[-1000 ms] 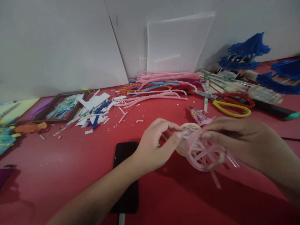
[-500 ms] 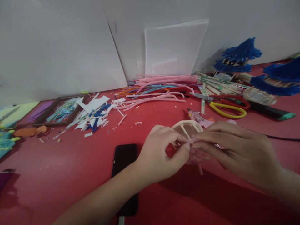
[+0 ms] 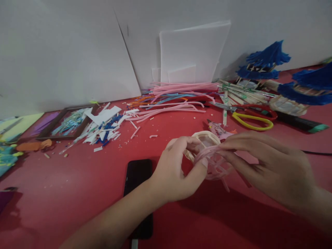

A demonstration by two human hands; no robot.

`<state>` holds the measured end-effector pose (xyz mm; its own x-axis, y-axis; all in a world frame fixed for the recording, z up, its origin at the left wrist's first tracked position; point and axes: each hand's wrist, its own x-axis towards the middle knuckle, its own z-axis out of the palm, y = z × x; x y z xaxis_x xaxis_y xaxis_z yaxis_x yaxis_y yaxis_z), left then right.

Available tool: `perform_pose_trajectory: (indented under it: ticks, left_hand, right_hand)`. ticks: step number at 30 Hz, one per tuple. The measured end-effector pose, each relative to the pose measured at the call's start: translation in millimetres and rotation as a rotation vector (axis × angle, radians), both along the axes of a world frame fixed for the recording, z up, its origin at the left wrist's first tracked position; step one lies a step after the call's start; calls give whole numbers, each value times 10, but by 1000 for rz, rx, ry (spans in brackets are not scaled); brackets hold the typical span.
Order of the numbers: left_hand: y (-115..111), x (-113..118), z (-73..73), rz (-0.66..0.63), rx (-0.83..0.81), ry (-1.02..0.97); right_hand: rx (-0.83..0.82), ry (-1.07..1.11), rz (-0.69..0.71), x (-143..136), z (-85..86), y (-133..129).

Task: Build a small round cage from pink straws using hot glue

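My left hand (image 3: pixel 178 169) is curled, thumb and fingertips pinched on the near-left side of a small basket of pink straws (image 3: pixel 211 159); my right hand (image 3: pixel 269 162) comes in from the right, its fingers nearly straight and pressed together on the pink strands at the basket's top; the basket hangs just above the red table (image 3: pixel 77 193), held between the two hands, around the middle of the table's width and nearer the front edge than the back; a cream ring (image 3: pixel 206 136) forms its far rim. Just beside my left forearm lies one black phone (image 3: pixel 137 193), flat, its length pointing at the front edge; left of it the table is bare and open all the way to the left edge. Behind the basket sits one pink scrap (image 3: pixel 219 129); further back, one pair of scissors (image 3: pixel 249 116) with one yellow and one red loop. Along the back edge a heap of loose straws (image 3: pixel 176 98), mostly pink with some blue and orange, too many to count; white sheets (image 3: pixel 193 52) lean on the wall behind them. Toward the back-left, a litter of white and blue cuttings (image 3: pixel 103 126) and one dark frame (image 3: pixel 66 121). At the back-right corner, blue fringed pieces (image 3: pixel 267 58), at least three.
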<state>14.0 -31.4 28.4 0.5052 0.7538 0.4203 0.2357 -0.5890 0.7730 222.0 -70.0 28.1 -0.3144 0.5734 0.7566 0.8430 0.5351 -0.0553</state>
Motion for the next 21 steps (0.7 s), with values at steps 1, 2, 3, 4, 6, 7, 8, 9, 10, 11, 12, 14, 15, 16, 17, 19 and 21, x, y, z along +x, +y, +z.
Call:
perform_pose_trajectory:
  ticks: [1,2,3,4,6,7,8,9,10,11,12,14,15,16,17,19,21]
  left_hand:
    - [2,2,-6,2,-30,-17]
    - [8,5,-13,7,-51,-44]
    - [18,9,-22,19,-67,-82]
    - [31,13,-31,32,-79,-129]
    - [61,16,-44,46,-105,-199]
    - [75,14,-48,44,-112,-214]
    - [89,11,-48,40,-111,-216]
    - [99,6,-46,37,-103,-211]
    - [108,1,-42,38,-87,-208]
    - [114,-4,-36,41,-70,-210]
    - [117,-8,-30,45,-52,-216]
    - [121,-14,-16,43,-35,-226]
    - [122,-16,-11,39,-37,-230]
    - [122,-17,-7,32,-49,-228]
    - [122,-18,-7,23,-67,-218]
    - [122,-24,-18,23,-125,-177]
    - [124,-34,-42,57,-193,-104]
  right_hand:
    - [-1,11,0,5,-18,4]
    - [0,15,5,8,-33,6]
    - [2,15,10,8,-44,6]
    - [3,10,17,6,-50,6]
    - [3,2,27,-3,-49,3]
    - [4,2,28,-8,-44,2]
    - [2,0,28,-12,-38,1]
    - [-1,-3,29,-14,-33,1]
    - [-2,-5,31,-14,-30,2]
    - [-3,-7,32,-12,-30,3]
    - [-4,-6,33,-7,-32,5]
    - [-3,-1,33,5,-43,8]
    - [-3,1,32,12,-48,9]
    - [-5,1,31,19,-51,11]
    - [-6,0,30,25,-52,12]
    - [-8,0,29,36,-46,16]
    - [-7,1,34,47,-35,17]
